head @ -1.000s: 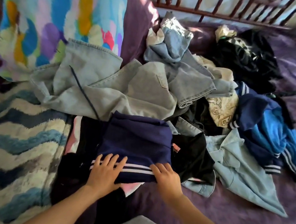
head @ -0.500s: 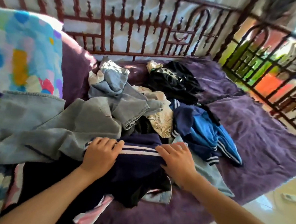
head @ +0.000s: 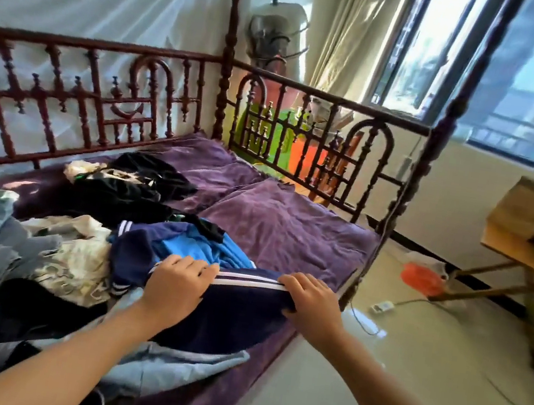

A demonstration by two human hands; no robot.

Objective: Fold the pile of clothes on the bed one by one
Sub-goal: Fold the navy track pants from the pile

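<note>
Since the earlier frames the folded navy garment (head: 242, 313) has been carried away from the middle of the pile, toward 3 o'clock, and the view has been swung the same way. The garment is now held at the near edge of the bed, with its white-striped edge turned toward 12 o'clock. That edge is gripped at its 9 o'clock end by the left hand (head: 176, 287), whose fingers are curled over the stripes. The 3 o'clock end is gripped by the right hand (head: 311, 301), fingers curled over the top and thumb tucked against the side. Whether the garment is resting fully on the bed cannot be told.

A light blue garment (head: 171, 368) is seen just beneath it at 6 o'clock. A blue and navy jacket (head: 196, 247) is touched at 11 o'clock. The rest of the pile of clothes (head: 40, 272) is spread toward 9 o'clock, with a cream printed piece (head: 76, 264) and a black garment (head: 136, 189) farther off at 10 o'clock. The purple bed cover (head: 283, 225) lies bare at 1 o'clock. The bed is enclosed by a dark red wooden rail (head: 162, 58). A window (head: 527, 74) is seen at 2 o'clock, a wooden table (head: 529, 248) at 3 o'clock, and an orange bag (head: 420, 279) on the floor near it.
</note>
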